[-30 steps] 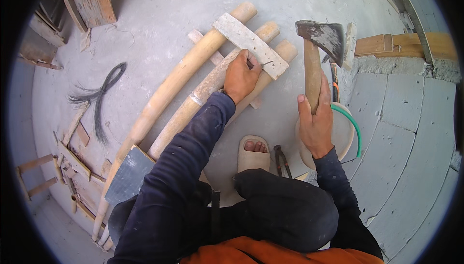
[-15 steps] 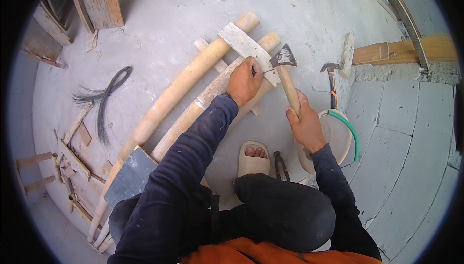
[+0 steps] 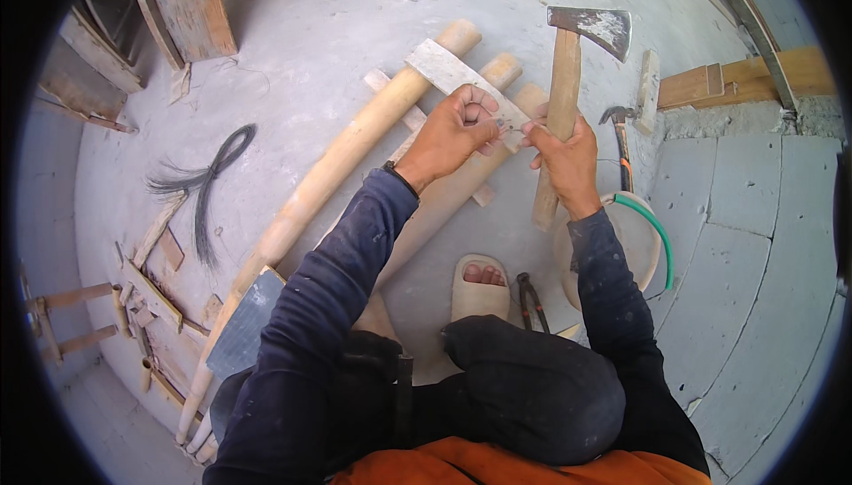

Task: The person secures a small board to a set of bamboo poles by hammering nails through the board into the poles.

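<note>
My right hand (image 3: pixel 570 161) grips a hatchet (image 3: pixel 562 86) by its wooden handle, the dark steel head pointing up and away from me. Close beside it, my left hand (image 3: pixel 454 134) is closed, thumb and fingers pinched on a thin nail-like piece (image 3: pixel 502 124), too small to make out surely. The fingertips of both hands nearly meet over the end of a pale, flat board (image 3: pixel 437 63). That board lies across several round wooden poles (image 3: pixel 351 149), which run from the far middle toward my lower left.
A claw hammer (image 3: pixel 621 143) and a white bucket (image 3: pixel 652 259) with a green hose-covered handle (image 3: pixel 655 228) stand right. Pincers (image 3: pixel 531 300) lie by my sandal (image 3: pixel 480 288). A bundle of dark wire (image 3: pixel 211 185), wood scraps (image 3: pixel 158 294) and a grey panel (image 3: pixel 247 321) are left.
The hatchet has swung from lying near the board to upright, its head farther away and to the right. My right hand has moved up beside my left hand, which has turned its fingers toward it.
</note>
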